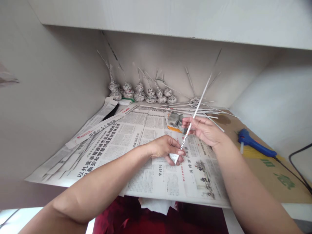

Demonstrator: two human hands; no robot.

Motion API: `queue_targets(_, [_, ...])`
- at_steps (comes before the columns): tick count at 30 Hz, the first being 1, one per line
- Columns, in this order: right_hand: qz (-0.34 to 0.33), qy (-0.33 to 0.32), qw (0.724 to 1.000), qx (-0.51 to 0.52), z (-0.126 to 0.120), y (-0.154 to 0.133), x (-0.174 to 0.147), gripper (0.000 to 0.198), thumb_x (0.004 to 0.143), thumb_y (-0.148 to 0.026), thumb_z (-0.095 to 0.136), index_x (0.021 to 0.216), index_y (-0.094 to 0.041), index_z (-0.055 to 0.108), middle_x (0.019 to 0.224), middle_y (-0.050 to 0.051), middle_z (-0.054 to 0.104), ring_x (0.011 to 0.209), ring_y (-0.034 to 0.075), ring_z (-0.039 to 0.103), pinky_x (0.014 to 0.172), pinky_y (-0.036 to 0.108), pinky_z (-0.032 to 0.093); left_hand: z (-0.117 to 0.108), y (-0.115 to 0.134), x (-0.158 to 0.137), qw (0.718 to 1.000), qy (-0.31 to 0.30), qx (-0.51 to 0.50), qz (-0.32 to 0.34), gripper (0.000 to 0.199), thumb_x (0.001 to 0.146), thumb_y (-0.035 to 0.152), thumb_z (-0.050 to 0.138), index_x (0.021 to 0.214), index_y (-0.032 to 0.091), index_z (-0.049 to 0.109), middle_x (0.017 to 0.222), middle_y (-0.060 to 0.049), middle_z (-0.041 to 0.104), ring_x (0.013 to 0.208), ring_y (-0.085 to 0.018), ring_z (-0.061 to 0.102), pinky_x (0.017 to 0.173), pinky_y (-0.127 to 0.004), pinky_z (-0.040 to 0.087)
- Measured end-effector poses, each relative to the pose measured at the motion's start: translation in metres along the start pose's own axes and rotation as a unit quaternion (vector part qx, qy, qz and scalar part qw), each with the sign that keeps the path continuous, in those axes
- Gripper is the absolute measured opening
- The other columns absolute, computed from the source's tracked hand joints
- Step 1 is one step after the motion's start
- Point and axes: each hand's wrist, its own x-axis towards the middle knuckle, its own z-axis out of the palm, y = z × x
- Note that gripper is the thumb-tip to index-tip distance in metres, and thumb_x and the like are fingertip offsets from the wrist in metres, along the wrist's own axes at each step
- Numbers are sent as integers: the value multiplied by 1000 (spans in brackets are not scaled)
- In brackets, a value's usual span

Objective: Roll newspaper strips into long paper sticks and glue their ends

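A thin rolled newspaper stick slants up and away to the right between my hands. My left hand is closed on its lower end, thumb and fingers pinching it. Higher up the stick, my right hand also pinches it between thumb and fingers. Below both hands lie newspaper sheets spread over the table. Just beyond my right hand is a crumpled grey cloth-like piece, with an orange-edged item by it, partly hidden.
Several woven paper gourds stand along the back wall. Loose paper sticks lie before them. Cut newspaper strips are at the left. A blue glue gun with a cord rests on brown cardboard at the right. A shelf overhangs the back.
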Motion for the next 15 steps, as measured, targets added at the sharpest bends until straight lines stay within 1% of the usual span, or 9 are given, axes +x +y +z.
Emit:
queue_targets(2, [0, 21, 1000, -11, 0, 0, 1, 26, 71, -43, 72, 83, -19, 70, 86, 6, 67, 81, 19, 62, 62, 28, 49, 0, 0, 0, 1000, 0, -2, 1, 37, 67, 41, 74, 91, 13, 68, 80, -8, 68, 72, -19, 66, 60, -33, 54])
queue_targets(4, [-1, 75, 997, -23, 0, 1, 1, 26, 69, -45, 73, 74, -19, 68, 77, 5, 66, 72, 17, 61, 56, 26, 47, 0, 0, 0, 1000, 0, -6, -2, 38, 66, 41, 75, 91, 14, 67, 80, -8, 68, 71, -18, 66, 60, -33, 54])
queue_targets(5, [-1, 90, 995, -29, 0, 1, 2, 27, 69, -46, 72, 72, -19, 68, 75, 4, 66, 70, 17, 61, 54, 26, 47, 0, 0, 0, 1000, 2, -8, -4, 38, 66, 41, 75, 91, 14, 67, 80, -8, 68, 70, -18, 66, 60, -33, 54])
queue_targets(6, [0, 89, 995, -33, 0, 0, 1, 28, 70, -47, 71, 74, -20, 69, 76, 5, 66, 71, 17, 61, 54, 26, 46, 1, 1, 0, 1000, 3, -9, -6, 38, 66, 41, 75, 90, 13, 67, 80, -8, 67, 70, -18, 66, 60, -33, 53])
queue_targets(7, [2, 70, 997, -36, -1, 0, 1, 29, 72, -48, 69, 78, -20, 70, 79, 5, 67, 74, 18, 62, 56, 27, 47, 1, 1, 0, 1000, 5, -10, -7, 37, 66, 41, 75, 90, 13, 67, 79, -8, 67, 69, -18, 66, 60, -33, 53])
queue_targets(10, [10, -15, 999, -33, -2, -3, -2, 30, 75, -45, 67, 91, -20, 71, 91, 8, 68, 86, 20, 62, 64, 30, 50, 1, 2, 0, 1000, 6, -13, -4, 37, 67, 41, 74, 90, 12, 67, 78, -8, 67, 70, -19, 66, 60, -34, 53])
queue_targets(11, [11, -23, 999, -33, -3, -3, -2, 29, 75, -44, 68, 90, -20, 71, 91, 8, 68, 87, 20, 62, 65, 30, 50, 1, 2, 0, 1000, 4, -14, -3, 37, 67, 40, 74, 91, 12, 67, 78, -8, 67, 70, -19, 66, 60, -34, 53])
queue_targets(12, [10, -14, 999, -33, -3, -3, -2, 27, 74, -43, 69, 87, -19, 71, 89, 7, 68, 85, 20, 62, 64, 29, 50, 0, 2, 0, 1000, 1, -14, -1, 37, 68, 40, 74, 92, 13, 67, 78, -8, 67, 71, -19, 66, 60, -34, 53])
queue_targets(15, [2, 47, 998, -36, -3, -1, -1, 23, 71, -41, 73, 76, -18, 70, 80, 5, 67, 74, 17, 62, 58, 26, 48, 0, 1, 0, 1000, -5, -14, 2, 36, 69, 38, 73, 94, 13, 66, 80, -8, 67, 72, -19, 66, 60, -33, 53])
